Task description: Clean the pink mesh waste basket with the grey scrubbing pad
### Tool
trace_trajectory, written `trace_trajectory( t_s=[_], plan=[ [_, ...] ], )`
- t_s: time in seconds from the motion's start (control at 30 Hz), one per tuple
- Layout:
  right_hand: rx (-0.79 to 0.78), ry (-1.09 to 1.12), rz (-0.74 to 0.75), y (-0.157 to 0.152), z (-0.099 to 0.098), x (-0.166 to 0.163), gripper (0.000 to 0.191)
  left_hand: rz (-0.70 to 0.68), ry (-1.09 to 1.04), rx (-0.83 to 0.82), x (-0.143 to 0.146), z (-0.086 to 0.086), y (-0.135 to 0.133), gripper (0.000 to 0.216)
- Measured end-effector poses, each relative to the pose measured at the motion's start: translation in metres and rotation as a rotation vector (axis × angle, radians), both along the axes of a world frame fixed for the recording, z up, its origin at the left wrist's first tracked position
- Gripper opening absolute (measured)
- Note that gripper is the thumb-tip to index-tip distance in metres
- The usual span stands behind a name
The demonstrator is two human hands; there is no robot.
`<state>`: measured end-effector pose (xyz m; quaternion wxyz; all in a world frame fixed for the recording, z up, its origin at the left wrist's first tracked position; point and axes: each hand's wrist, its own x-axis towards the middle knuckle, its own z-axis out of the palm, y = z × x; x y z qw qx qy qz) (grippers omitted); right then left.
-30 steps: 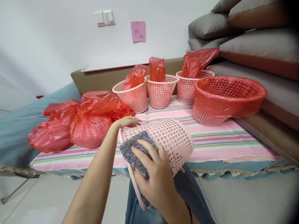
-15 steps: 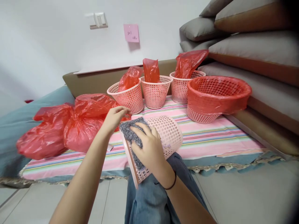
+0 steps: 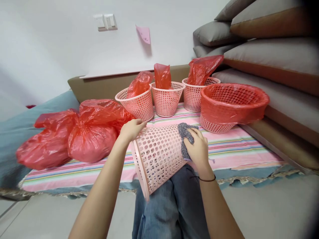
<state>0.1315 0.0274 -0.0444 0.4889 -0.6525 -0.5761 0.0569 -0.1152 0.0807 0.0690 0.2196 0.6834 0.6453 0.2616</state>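
A pink perforated plastic wastebasket point(image 3: 159, 152) lies on its side across my knees, its wide rim to the left. My left hand point(image 3: 133, 129) grips the far side of that rim, with the fingertips partly hidden. A grey fuzzy cleaning cloth point(image 3: 184, 137) is pressed against the narrow base end of the wastebasket. My right hand point(image 3: 196, 147) is closed on the cloth, its fingers bent over it.
Three pink baskets point(image 3: 167, 99) holding red plastic bags stand at the back of the striped cloth point(image 3: 239, 146). Another basket point(image 3: 219, 124) wears a red liner. Full red bags point(image 3: 92, 139) lie at left; cushions point(image 3: 271, 56) are stacked at right.
My right hand has slid the cloth from the rim end rightward to the base end of the wastebasket. My left hand has shifted slightly right. The pink note's lower edge has lifted.
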Motion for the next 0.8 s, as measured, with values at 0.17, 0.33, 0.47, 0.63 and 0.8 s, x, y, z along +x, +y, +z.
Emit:
trace_trajectory(
  t_s=[0.17, 0.33, 0.47, 0.63, 0.8],
  plan=[
    [0.079, -0.042, 0.236, -0.052, 0.028, -0.069, 0.044, -0.002, 0.146, -0.011, 0.003, 0.001, -0.010, 0.029],
    [0.098, -0.041, 0.413, -0.077, 0.043, -0.107, 0.048, -0.034, 0.154, -0.004, -0.003, -0.001, -0.009, 0.037],
    [0.094, -0.021, 0.220, -0.033, 0.019, -0.061, 0.044, -0.061, 0.110, -0.005, -0.007, -0.004, -0.004, 0.042],
    [0.080, 0.009, 0.008, 0.008, -0.003, -0.011, 0.040, -0.051, 0.079, -0.014, -0.005, -0.004, 0.003, 0.039],
    [0.110, -0.103, 0.202, -0.037, 0.028, -0.071, 0.043, -0.054, 0.040, 0.011, -0.007, -0.008, 0.007, 0.042]
  ],
)
